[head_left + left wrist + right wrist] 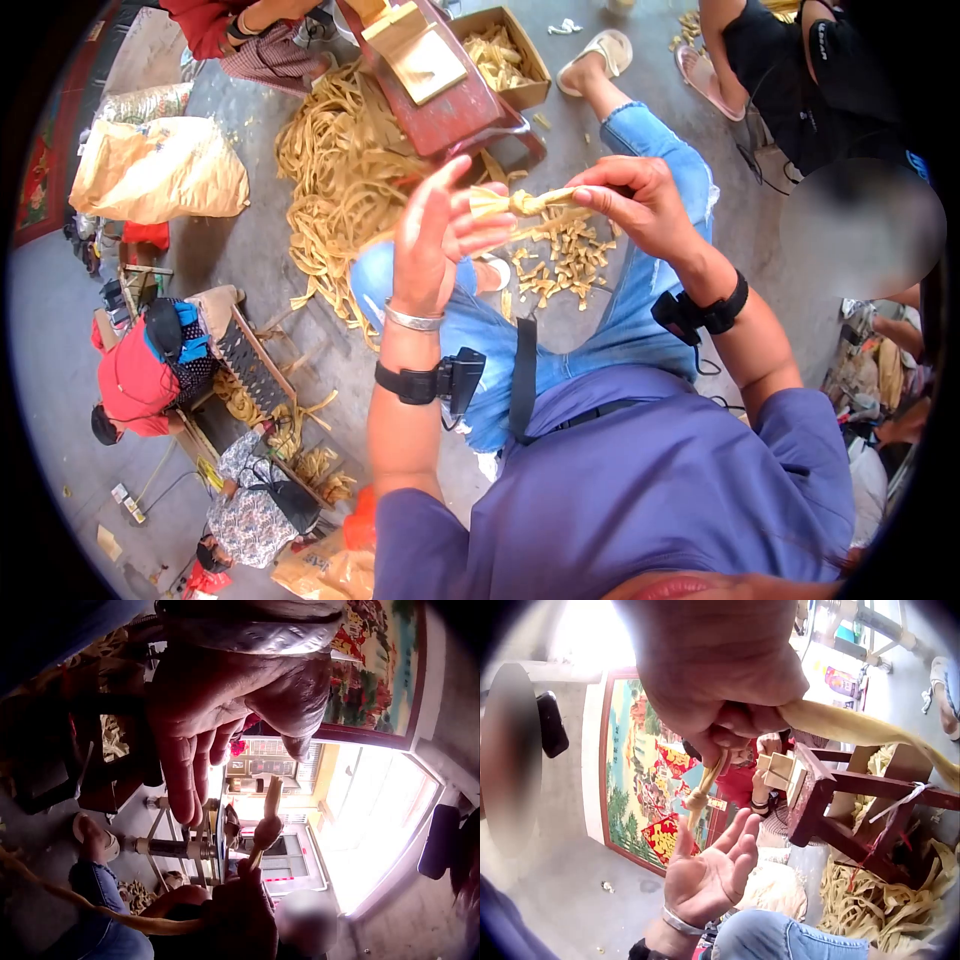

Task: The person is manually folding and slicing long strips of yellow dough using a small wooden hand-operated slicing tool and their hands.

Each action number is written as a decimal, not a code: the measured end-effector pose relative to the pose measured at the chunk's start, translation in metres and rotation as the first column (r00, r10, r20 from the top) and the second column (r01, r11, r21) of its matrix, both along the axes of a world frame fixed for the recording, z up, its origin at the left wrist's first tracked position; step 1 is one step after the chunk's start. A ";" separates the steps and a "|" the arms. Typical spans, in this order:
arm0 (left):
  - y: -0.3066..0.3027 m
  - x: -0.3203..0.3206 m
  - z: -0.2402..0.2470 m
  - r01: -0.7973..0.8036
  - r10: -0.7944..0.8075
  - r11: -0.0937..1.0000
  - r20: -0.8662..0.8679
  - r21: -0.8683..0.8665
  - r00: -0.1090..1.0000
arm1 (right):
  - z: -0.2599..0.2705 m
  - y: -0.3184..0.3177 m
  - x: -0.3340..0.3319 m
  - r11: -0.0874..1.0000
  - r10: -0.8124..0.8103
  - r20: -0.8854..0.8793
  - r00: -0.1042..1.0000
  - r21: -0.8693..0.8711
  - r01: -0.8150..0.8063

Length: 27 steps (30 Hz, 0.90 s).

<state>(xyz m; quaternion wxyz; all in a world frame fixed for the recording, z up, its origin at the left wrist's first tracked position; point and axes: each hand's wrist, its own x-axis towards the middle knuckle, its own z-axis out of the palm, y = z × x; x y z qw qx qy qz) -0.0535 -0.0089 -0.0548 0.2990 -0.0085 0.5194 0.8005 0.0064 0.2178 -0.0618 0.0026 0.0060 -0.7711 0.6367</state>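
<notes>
Knot looks already tied in the strip [525,203] your right hand [640,205] pinches in front of you. Your left hand [435,240] is spread wide just beside it, gripping nothing. Farther off, a heap of loose strips [335,170] waits on the floor [250,250].

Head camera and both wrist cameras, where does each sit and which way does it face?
Head: on the head, looking down at left hand, right hand, jeans, purple shirt.
Left wrist: at the left wrist, looking along the open palm toward the knotted strip.
Right wrist: at the right wrist, looking past the pinching right hand to the open left hand.
All three share the knotted strip.
</notes>
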 end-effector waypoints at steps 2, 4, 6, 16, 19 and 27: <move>-0.001 -0.013 0.003 0.170 -0.192 0.959 0.081 0.228 0.978 | 0.005 -0.002 -0.015 1.000 0.013 0.004 1.000 0.005 -0.013; 0.009 -0.022 0.010 0.238 -0.249 0.967 0.136 0.091 0.959 | 0.017 -0.006 -0.033 0.980 0.127 -0.078 0.989 0.166 -0.113; 0.014 -0.035 0.008 0.123 -0.138 0.987 0.164 0.100 0.977 | 0.023 -0.017 -0.051 0.992 0.032 -0.150 0.988 0.127 -0.013; 0.005 -0.119 -0.001 -0.019 0.022 0.989 0.019 -0.146 1.000 | -0.002 -0.018 -0.147 0.946 0.183 -0.312 0.932 0.313 -0.081; 0.009 -0.151 -0.005 -0.036 0.018 0.968 -0.075 -0.248 0.997 | -0.003 -0.019 -0.177 0.936 0.202 -0.333 0.921 0.342 -0.082; 0.003 -0.196 -0.035 -0.105 0.061 0.946 -0.149 -0.306 0.987 | -0.036 -0.018 -0.231 0.921 0.165 -0.325 0.931 0.388 -0.027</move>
